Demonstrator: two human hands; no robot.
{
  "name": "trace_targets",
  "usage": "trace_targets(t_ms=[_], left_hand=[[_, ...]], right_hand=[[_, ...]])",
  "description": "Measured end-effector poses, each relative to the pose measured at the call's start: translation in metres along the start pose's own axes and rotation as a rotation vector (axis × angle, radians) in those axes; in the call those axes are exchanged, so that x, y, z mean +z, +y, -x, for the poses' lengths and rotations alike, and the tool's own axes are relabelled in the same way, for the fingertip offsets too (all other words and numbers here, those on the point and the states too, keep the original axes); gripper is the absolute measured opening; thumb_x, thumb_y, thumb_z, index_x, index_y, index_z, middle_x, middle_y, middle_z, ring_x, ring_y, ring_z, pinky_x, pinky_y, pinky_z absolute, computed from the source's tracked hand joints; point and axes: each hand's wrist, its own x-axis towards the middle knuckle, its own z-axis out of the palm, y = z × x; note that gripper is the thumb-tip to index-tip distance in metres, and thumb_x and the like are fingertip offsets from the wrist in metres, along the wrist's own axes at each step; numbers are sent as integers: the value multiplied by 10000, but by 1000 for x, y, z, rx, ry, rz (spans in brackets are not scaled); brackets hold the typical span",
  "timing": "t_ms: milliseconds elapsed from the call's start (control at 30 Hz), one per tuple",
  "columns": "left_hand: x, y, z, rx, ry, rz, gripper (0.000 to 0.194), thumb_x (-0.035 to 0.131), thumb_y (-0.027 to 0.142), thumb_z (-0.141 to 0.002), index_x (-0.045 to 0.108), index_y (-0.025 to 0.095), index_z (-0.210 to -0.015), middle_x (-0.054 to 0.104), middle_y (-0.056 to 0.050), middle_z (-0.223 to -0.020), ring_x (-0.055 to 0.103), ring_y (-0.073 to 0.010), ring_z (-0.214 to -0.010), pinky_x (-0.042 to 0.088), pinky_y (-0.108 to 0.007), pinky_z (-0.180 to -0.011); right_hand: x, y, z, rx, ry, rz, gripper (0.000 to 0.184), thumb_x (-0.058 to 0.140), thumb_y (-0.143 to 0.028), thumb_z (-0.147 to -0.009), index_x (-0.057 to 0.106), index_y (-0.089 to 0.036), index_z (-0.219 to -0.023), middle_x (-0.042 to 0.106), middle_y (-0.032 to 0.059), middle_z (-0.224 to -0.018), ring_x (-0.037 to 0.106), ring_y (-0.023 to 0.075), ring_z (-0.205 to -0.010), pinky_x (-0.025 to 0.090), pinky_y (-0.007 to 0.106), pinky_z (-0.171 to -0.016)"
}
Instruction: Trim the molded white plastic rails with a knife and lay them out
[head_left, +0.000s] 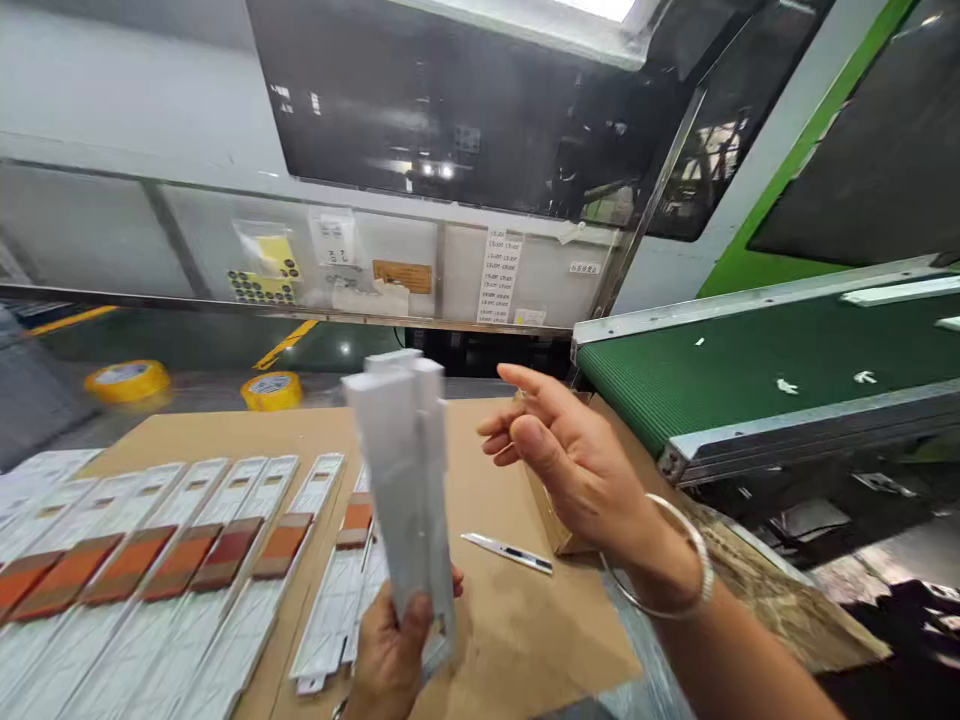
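Note:
My left hand (pixel 394 650) grips long white plastic parts (pixel 405 460) near their lower end. They stand upright and look like more than one piece held together, slightly blurred. My right hand (pixel 559 450) is raised to the right of them, fingers apart and holding nothing, a bangle on its wrist. Below it a utility knife (pixel 508 552) lies on the cardboard (pixel 555 630). To the left, several white slotted panels (pixel 247 590) lie in a row, with orange-brown bands (pixel 281 546) across their middles.
Two yellow tape rolls (pixel 271 390) sit behind the cardboard. At the right a green conveyor belt (pixel 750 360) with metal side rails carries white parts and small white scraps. A machine wall with taped-on labels (pixel 499 275) rises across the back.

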Motion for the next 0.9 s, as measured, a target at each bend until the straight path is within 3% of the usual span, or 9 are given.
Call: trace_targets(t_ms=[100,200,267,367,467,567,633,767,900], left_hand=[[-32,11,0,-148,15,273,580,572,716,-615,677,205,-867,659,-70,-793,603,-213,-745,490,-319,-695],[-56,24,0,-206,14,561,565,471,714,-698,619,285,-1034,606,-32,-723,570,-174,-652,493,-325,-651],[-65,33,-1,-212,29,684,526,360,668,-791,604,289,-1063,558,-24,-661,537,-147,-591,483,-303,-606],[-74,39,-1,-219,84,780,505,240,550,-884,627,246,-994,487,-9,-584,484,-120,-511,448,-261,-522],[-81,35,0,-228,104,883,468,240,470,-911,628,212,-951,448,11,-556,453,-100,-473,428,-243,-487],[-89,28,0,-233,118,962,445,254,442,-918,619,191,-969,409,35,-525,430,-79,-447,397,-204,-456],[-93,23,1,-237,123,976,442,260,447,-917,615,191,-977,394,47,-511,421,-69,-435,383,-186,-443],[-97,19,2,-249,108,990,447,269,474,-911,619,203,-970,389,59,-492,411,-60,-412,382,-181,-429],[-95,17,3,-259,79,993,494,245,503,-907,630,199,-957,396,58,-477,405,-60,-392,383,-187,-413]], right_hand=[[75,74,42,201,-19,295,375,278,-315,-981,335,-162,-1319,571,104,-1147,556,161,-1040,457,297,-869],[134,125,89,278,-102,374,260,512,-274,-886,557,-102,-1075,599,171,-1065,570,262,-1006,460,418,-848],[158,144,116,301,-118,408,201,566,-265,-862,579,-128,-1008,598,107,-1068,563,240,-1012,444,451,-866],[171,153,142,296,-110,417,121,512,-224,-893,584,-135,-854,611,56,-936,574,206,-939,448,436,-848],[168,141,155,287,-52,385,225,366,-199,-934,576,-128,-890,606,94,-835,582,231,-848,476,415,-767],[162,107,168,281,42,320,312,268,-241,-961,475,-110,-1155,597,145,-997,577,230,-934,491,371,-778],[157,76,178,255,44,239,309,314,-298,-963,439,-158,-1209,587,118,-1062,577,195,-976,497,301,-794],[147,22,195,145,-110,-68,312,449,-258,-931,448,-266,-1243,616,46,-1052,597,149,-975,486,210,-812],[143,-6,200,123,-268,-304,395,390,-195,-940,390,-287,-1324,616,31,-972,613,127,-881,491,194,-770]])
